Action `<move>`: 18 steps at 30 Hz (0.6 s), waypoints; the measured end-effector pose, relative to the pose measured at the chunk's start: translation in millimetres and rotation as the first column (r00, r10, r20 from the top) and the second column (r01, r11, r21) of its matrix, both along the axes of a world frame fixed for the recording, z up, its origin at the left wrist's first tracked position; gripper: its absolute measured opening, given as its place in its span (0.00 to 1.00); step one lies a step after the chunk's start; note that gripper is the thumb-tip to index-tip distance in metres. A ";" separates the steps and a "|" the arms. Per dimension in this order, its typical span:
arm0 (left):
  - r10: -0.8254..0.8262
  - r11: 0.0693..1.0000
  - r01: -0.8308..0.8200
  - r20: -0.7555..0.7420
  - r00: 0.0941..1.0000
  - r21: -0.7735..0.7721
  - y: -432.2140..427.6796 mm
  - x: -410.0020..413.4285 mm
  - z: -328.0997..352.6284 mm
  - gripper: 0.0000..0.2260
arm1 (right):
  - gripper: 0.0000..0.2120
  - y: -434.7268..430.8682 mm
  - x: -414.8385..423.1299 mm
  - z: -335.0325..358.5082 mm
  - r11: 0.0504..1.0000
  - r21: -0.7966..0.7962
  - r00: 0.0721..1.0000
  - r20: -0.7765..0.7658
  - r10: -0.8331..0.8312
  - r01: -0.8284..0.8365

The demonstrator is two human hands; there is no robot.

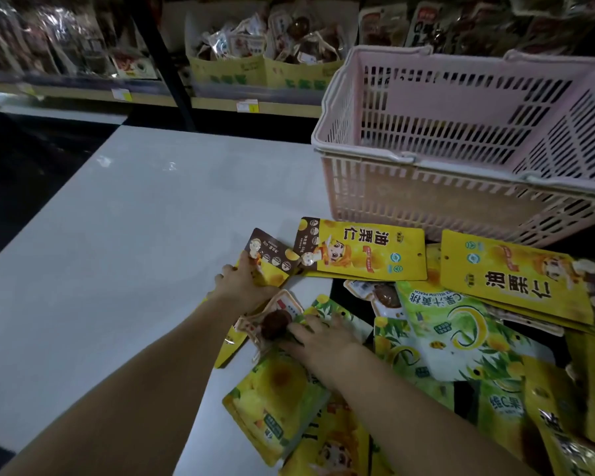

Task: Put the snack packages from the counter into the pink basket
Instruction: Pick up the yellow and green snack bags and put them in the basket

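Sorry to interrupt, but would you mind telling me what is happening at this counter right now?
A person is gathering snack packages off a white counter to load a pink basket, which looks empty so far. The left hand is on a yellow chestnut pouch; the right hand rests on a small clear packet in the pile. Many yellow and green pouches are not yet in the basket.

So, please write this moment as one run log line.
left hand: on yellow packet | right hand: on small packet | pink basket: empty

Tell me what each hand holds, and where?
Left hand grips a yellow-brown pouch by its near end. Right hand rests on the pile, no clear hold.
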State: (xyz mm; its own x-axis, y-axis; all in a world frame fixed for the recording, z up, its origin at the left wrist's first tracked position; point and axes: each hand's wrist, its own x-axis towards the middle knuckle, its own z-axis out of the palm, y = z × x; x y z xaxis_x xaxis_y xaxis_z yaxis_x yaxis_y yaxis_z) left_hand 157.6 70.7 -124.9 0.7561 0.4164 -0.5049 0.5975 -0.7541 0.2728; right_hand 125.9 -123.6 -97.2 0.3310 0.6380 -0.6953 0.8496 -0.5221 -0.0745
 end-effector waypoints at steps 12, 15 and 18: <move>0.236 0.966 -0.222 -0.097 0.967 0.135 38.3 -69.7 -8.7 0.55 | 0.52 -0.4 -13.9 -1.7 0.998 0.006 0.998 0.002 0.056 -0.056; 0.285 0.956 -0.275 -0.109 0.952 0.101 37.7 -88.7 -13.5 0.54 | 0.59 -10.7 -15.0 -2.2 0.998 0.007 0.998 0.020 0.066 -0.067; 0.321 0.947 -0.321 -0.085 0.943 0.016 33.9 -109.1 -15.1 0.53 | 0.61 -20.4 -15.6 -6.3 0.998 0.023 0.997 0.047 0.060 -0.061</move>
